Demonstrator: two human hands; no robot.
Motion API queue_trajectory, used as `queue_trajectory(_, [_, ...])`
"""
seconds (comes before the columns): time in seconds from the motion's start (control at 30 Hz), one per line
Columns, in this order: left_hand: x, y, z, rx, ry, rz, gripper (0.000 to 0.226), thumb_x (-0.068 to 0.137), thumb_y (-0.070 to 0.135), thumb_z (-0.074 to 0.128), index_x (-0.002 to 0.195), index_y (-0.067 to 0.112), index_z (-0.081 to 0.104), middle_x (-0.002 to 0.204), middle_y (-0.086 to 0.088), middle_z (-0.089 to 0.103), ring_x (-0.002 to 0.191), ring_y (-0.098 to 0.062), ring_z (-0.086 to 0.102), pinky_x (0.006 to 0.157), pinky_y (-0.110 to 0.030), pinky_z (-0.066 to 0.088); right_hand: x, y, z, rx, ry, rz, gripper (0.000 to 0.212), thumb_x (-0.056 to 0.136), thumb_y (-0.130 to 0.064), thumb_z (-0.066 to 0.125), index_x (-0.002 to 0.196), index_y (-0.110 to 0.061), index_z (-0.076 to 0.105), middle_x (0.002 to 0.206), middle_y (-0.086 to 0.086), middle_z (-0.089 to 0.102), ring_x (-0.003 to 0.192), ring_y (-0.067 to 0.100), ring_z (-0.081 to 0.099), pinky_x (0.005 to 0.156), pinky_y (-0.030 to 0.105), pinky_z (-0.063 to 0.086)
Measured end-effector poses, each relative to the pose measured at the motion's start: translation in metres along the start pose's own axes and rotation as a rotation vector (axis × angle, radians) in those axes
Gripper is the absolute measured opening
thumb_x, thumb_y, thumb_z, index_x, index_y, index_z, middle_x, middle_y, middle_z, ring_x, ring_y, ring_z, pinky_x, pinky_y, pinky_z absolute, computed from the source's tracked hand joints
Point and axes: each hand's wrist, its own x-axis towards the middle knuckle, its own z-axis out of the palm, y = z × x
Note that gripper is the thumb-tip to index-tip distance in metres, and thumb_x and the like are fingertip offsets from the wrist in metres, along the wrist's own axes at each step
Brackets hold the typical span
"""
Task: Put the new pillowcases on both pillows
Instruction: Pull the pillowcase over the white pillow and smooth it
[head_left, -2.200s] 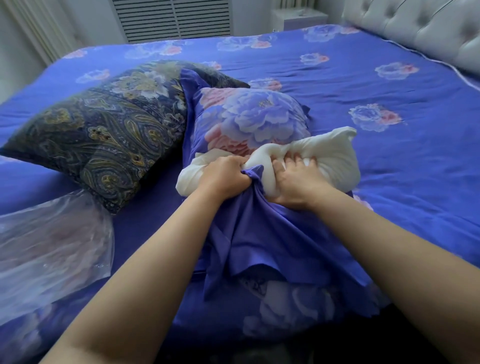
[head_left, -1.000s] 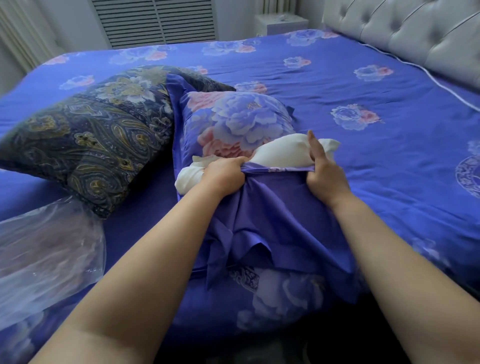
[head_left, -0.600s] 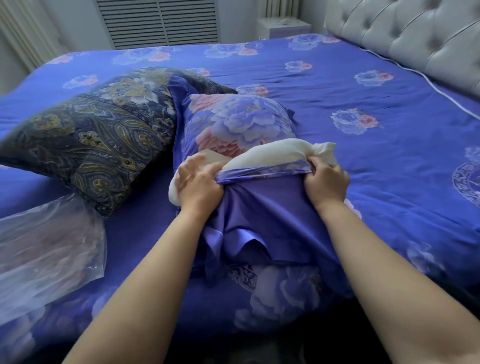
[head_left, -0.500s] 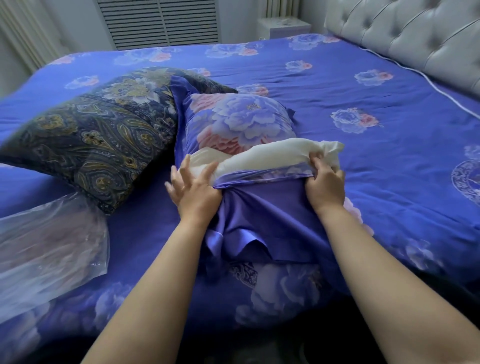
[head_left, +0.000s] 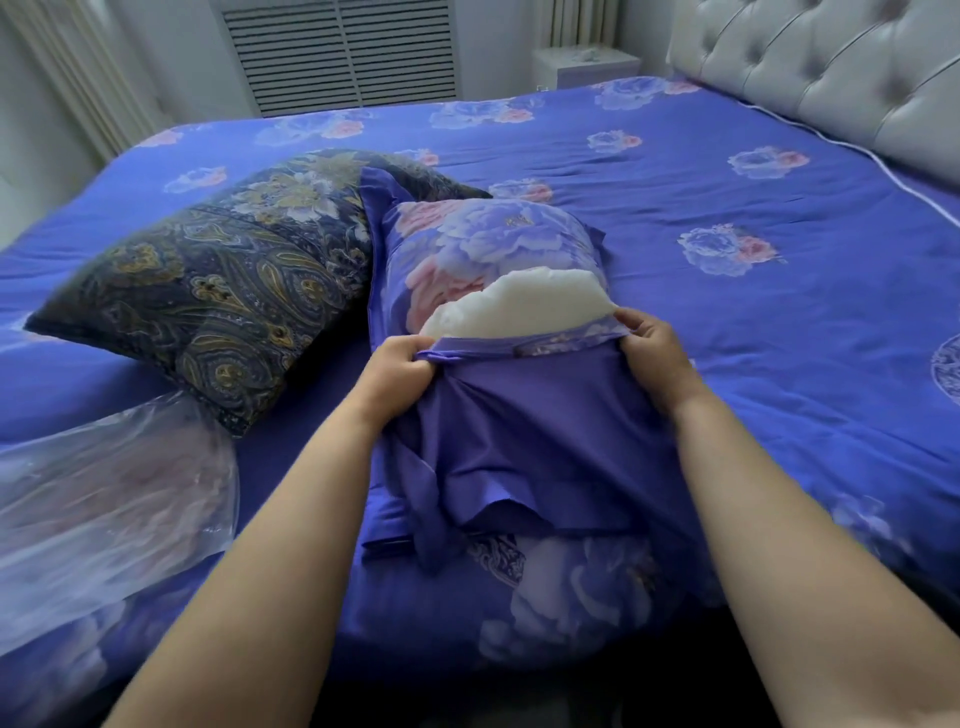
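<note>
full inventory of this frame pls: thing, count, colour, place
white pillow: 1, white, centre of bed, partly out of its case
floral pillowcase: 1, blue with pink flowers, round the white pillow
paisley pillow: 1, dark navy and gold, left of the white pillow
plastic bag: 1, clear, near left on bed
bedspread: 1, blue floral, covers bed
headboard: 1, grey tufted, far right
nightstand: 1, white, far wall
vent grille: 1, grey, far wall
left hand: grips pillowcase opening
right hand: grips pillowcase opening

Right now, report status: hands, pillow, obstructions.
Left hand and right hand both grip the pillowcase opening edge. White pillow partly exposed. Paisley pillow alongside, left; nothing blocking.
</note>
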Motion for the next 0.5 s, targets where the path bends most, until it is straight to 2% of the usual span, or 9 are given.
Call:
queue_trajectory(0.07, [0.009, 0.004, -0.008, -0.004, -0.128, -0.081, 0.018, 0.082, 0.016, 0.052, 0.065, 0.009, 0.054, 0.062, 0.002, 0.043, 0.059, -0.011, 0.038, 0.057, -0.028, 0.031, 0.004, -0.007, -0.007, -0.072, -0.128, 0.099, 0.031, 0.091, 0.002, 0.043, 0.105, -0.008, 0.069, 0.093, 0.006, 0.069, 0.083, 0.014, 0.062, 0.075, 0.027, 0.051])
queue_trajectory(0.1, [0.012, 0.006, -0.010, 0.023, -0.192, -0.120, 0.021, 0.085, 0.019, 0.053, 0.065, 0.011, 0.054, 0.061, 0.000, 0.045, 0.060, -0.011, 0.039, 0.057, -0.027, 0.032, 0.006, -0.010, -0.012, -0.134, -0.196, 0.168, 0.027, 0.093, -0.003, 0.045, 0.097, -0.008, 0.071, 0.086, 0.008, 0.068, 0.078, 0.018, 0.061, 0.069, 0.027, 0.052])
queue_trajectory(0.17, [0.017, 0.011, -0.015, 0.111, -0.313, -0.194, 0.030, 0.089, 0.025, 0.054, 0.062, 0.013, 0.054, 0.060, 0.001, 0.052, 0.059, -0.011, 0.044, 0.057, -0.026, 0.038, 0.011, -0.015, -0.024, -0.343, -0.321, 0.275, 0.027, 0.094, -0.015, 0.049, 0.082, -0.009, 0.072, 0.071, 0.004, 0.067, 0.066, 0.016, 0.060, 0.059, 0.024, 0.049])
queue_trajectory(0.23, [0.021, 0.013, -0.018, 0.187, -0.359, -0.210, 0.030, 0.090, 0.030, 0.053, 0.066, 0.013, 0.059, 0.063, 0.000, 0.056, 0.060, -0.012, 0.048, 0.057, -0.027, 0.040, 0.017, -0.022, -0.033, -0.555, -0.405, 0.309, 0.036, 0.094, -0.034, 0.053, 0.082, -0.006, 0.071, 0.070, 0.003, 0.064, 0.062, 0.012, 0.056, 0.057, 0.021, 0.046])
queue_trajectory(0.3, [0.027, 0.012, -0.017, 0.260, -0.250, -0.115, 0.023, 0.086, 0.025, 0.051, 0.078, 0.009, 0.066, 0.073, -0.005, 0.063, 0.070, -0.018, 0.056, 0.062, -0.030, 0.042, 0.022, -0.028, -0.035, -0.698, -0.363, 0.223, 0.035, 0.094, -0.035, 0.052, 0.083, -0.006, 0.068, 0.074, 0.004, 0.061, 0.066, 0.014, 0.054, 0.057, 0.024, 0.042])
queue_trajectory(0.33, [0.030, 0.010, -0.017, 0.321, -0.165, -0.053, 0.022, 0.084, 0.020, 0.049, 0.088, 0.011, 0.069, 0.084, -0.009, 0.067, 0.082, -0.023, 0.061, 0.070, -0.031, 0.044, 0.023, -0.029, -0.034, -0.747, -0.302, 0.137, 0.029, 0.095, -0.028, 0.050, 0.085, -0.007, 0.067, 0.078, 0.005, 0.061, 0.073, 0.017, 0.054, 0.060, 0.027, 0.039])
queue_trajectory(0.4, [0.030, 0.010, -0.013, 0.457, -0.061, 0.020, 0.031, 0.085, 0.012, 0.047, 0.107, 0.020, 0.068, 0.107, -0.014, 0.063, 0.103, -0.030, 0.057, 0.088, -0.032, 0.043, 0.020, -0.027, -0.033, -0.811, -0.204, 0.001, 0.019, 0.093, -0.015, 0.048, 0.096, -0.013, 0.066, 0.092, 0.008, 0.066, 0.087, 0.024, 0.056, 0.068, 0.029, 0.035])
queue_trajectory(0.5, [0.025, 0.002, -0.009, 0.564, -0.010, -0.070, 0.038, 0.091, 0.022, 0.043, 0.120, 0.038, 0.061, 0.119, -0.010, 0.045, 0.112, -0.035, 0.044, 0.105, -0.040, 0.035, 0.011, -0.006, -0.042, -0.724, -0.157, -0.022, 0.042, 0.088, -0.005, 0.046, 0.127, -0.017, 0.055, 0.125, 0.005, 0.061, 0.115, 0.024, 0.056, 0.090, 0.028, 0.040])
